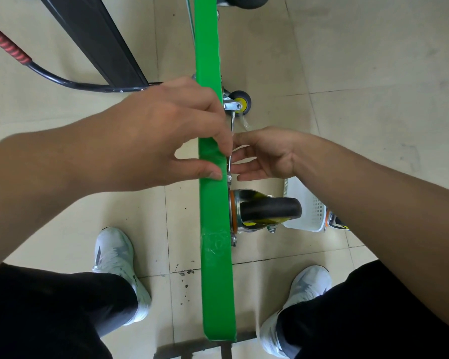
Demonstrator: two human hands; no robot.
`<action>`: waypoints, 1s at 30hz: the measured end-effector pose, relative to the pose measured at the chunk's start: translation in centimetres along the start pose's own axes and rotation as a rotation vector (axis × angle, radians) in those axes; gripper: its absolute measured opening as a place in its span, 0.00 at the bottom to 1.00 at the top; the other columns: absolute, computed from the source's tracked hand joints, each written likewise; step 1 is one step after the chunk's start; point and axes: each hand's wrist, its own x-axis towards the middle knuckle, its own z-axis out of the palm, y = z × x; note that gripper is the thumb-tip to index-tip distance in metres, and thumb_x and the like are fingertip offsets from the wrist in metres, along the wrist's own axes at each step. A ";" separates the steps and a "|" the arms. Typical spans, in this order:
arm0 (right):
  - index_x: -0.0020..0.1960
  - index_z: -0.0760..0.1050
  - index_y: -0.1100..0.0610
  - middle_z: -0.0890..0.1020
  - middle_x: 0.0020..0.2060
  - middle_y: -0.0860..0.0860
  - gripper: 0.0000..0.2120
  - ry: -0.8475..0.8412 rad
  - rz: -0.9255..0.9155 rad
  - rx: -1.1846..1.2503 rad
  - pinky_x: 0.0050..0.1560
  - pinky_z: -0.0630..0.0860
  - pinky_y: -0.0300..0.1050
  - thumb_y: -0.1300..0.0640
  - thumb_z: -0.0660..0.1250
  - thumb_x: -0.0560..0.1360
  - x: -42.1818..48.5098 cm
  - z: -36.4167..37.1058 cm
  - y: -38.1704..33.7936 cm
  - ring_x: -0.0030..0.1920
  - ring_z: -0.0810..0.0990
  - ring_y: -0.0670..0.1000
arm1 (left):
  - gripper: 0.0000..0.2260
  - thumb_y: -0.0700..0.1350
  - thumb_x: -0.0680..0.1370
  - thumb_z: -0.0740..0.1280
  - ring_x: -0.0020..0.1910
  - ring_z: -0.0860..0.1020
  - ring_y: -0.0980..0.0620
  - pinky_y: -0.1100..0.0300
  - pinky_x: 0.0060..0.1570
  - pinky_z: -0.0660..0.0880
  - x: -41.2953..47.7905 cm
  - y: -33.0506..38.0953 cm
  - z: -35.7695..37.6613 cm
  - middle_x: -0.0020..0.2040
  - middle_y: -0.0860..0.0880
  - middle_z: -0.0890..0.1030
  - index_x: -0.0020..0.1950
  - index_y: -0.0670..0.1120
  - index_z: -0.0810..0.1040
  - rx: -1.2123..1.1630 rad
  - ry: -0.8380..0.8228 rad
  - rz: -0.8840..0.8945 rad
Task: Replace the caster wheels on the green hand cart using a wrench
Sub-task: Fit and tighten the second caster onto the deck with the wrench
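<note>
The green hand cart (213, 268) stands on edge, its deck running down the middle of the view. A big black caster wheel (270, 209) is bolted to its right face near me. A small grey wheel with a yellow hub (241, 101) sits farther up. My left hand (166, 133) lies over the deck's edge, thumb pressed on the green surface and fingers curled round a thin silver wrench (231, 143) that runs down to the caster's mounting plate. My right hand (267, 154) is just right of the wrench, fingers loosely extended toward it.
A white perforated basket (309, 208) stands on the tiled floor right of the caster. The cart's black handle tube with a red grip (11, 49) and a dark panel (96, 40) lie at upper left. My two white shoes flank the cart.
</note>
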 end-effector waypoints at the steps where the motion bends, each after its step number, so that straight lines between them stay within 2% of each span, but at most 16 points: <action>1: 0.61 0.77 0.53 0.84 0.40 0.50 0.13 0.003 0.009 0.001 0.42 0.84 0.46 0.48 0.69 0.80 0.2 0.0 0.1 0.41 0.87 0.51 | 0.14 0.59 0.74 0.69 0.53 0.70 0.52 0.62 0.55 0.63 0.0 0.0 0.0 0.52 0.53 0.77 0.54 0.54 0.82 0.003 0.001 0.001; 5: 0.61 0.76 0.53 0.84 0.38 0.50 0.13 -0.008 0.035 0.016 0.38 0.83 0.44 0.48 0.68 0.80 0.7 -0.1 0.5 0.38 0.87 0.50 | 0.12 0.58 0.77 0.69 0.53 0.71 0.50 0.60 0.55 0.64 0.0 -0.1 0.1 0.52 0.53 0.77 0.55 0.54 0.82 0.013 0.009 0.017; 11: 0.56 0.75 0.55 0.84 0.39 0.51 0.11 -0.018 0.087 0.035 0.45 0.83 0.47 0.47 0.66 0.81 1.5 -0.1 1.4 0.38 0.86 0.51 | 0.12 0.57 0.76 0.68 0.52 0.71 0.51 0.62 0.55 0.63 0.0 0.0 0.1 0.52 0.52 0.77 0.55 0.53 0.83 0.009 0.017 0.010; 12: 0.54 0.76 0.54 0.84 0.39 0.51 0.11 -0.020 0.099 0.040 0.47 0.83 0.47 0.47 0.66 0.81 1.7 -0.1 1.6 0.39 0.86 0.51 | 0.12 0.57 0.76 0.68 0.52 0.71 0.51 0.62 0.55 0.63 0.0 0.0 0.1 0.52 0.52 0.77 0.55 0.53 0.83 0.012 0.018 0.010; 14: 0.50 0.76 0.54 0.83 0.40 0.51 0.10 -0.020 0.122 0.060 0.59 0.81 0.49 0.47 0.66 0.81 2.0 0.0 2.1 0.40 0.86 0.51 | 0.12 0.56 0.77 0.67 0.52 0.72 0.50 0.63 0.55 0.62 0.0 0.0 0.1 0.52 0.51 0.77 0.55 0.52 0.83 0.019 0.018 0.010; 16: 0.46 0.76 0.55 0.83 0.39 0.51 0.11 -0.014 0.142 0.079 0.69 0.75 0.50 0.48 0.66 0.81 2.3 0.1 2.5 0.39 0.86 0.51 | 0.12 0.56 0.77 0.68 0.53 0.72 0.49 0.64 0.55 0.61 0.0 0.0 0.0 0.52 0.51 0.77 0.55 0.52 0.83 0.022 0.017 0.012; 18: 0.43 0.77 0.56 0.84 0.38 0.52 0.13 -0.009 0.155 0.098 0.69 0.74 0.48 0.49 0.66 0.82 2.5 0.2 2.8 0.37 0.85 0.50 | 0.11 0.56 0.78 0.68 0.53 0.72 0.50 0.64 0.55 0.61 -0.1 0.0 0.1 0.52 0.52 0.77 0.55 0.53 0.83 0.024 0.021 0.011; 20: 0.44 0.79 0.57 0.85 0.39 0.53 0.12 -0.009 0.163 0.113 0.65 0.76 0.46 0.51 0.67 0.82 2.9 0.2 3.2 0.37 0.86 0.50 | 0.10 0.56 0.79 0.68 0.53 0.71 0.50 0.64 0.55 0.62 -0.1 -0.1 0.1 0.52 0.52 0.77 0.55 0.53 0.82 0.025 0.025 0.013; 24: 0.53 0.78 0.59 0.86 0.47 0.56 0.08 -0.002 0.158 0.116 0.73 0.73 0.48 0.54 0.68 0.82 3.4 0.2 3.9 0.48 0.86 0.52 | 0.11 0.56 0.77 0.67 0.53 0.71 0.51 0.69 0.56 0.60 0.0 -0.1 0.1 0.52 0.52 0.77 0.55 0.53 0.82 0.023 0.020 0.007; 30: 0.52 0.77 0.60 0.86 0.44 0.57 0.08 0.032 0.157 0.130 0.74 0.71 0.48 0.54 0.67 0.82 3.4 0.2 3.9 0.44 0.86 0.53 | 0.11 0.55 0.77 0.68 0.52 0.70 0.52 0.65 0.56 0.61 0.0 -0.1 0.1 0.51 0.52 0.77 0.55 0.53 0.83 0.025 0.020 0.016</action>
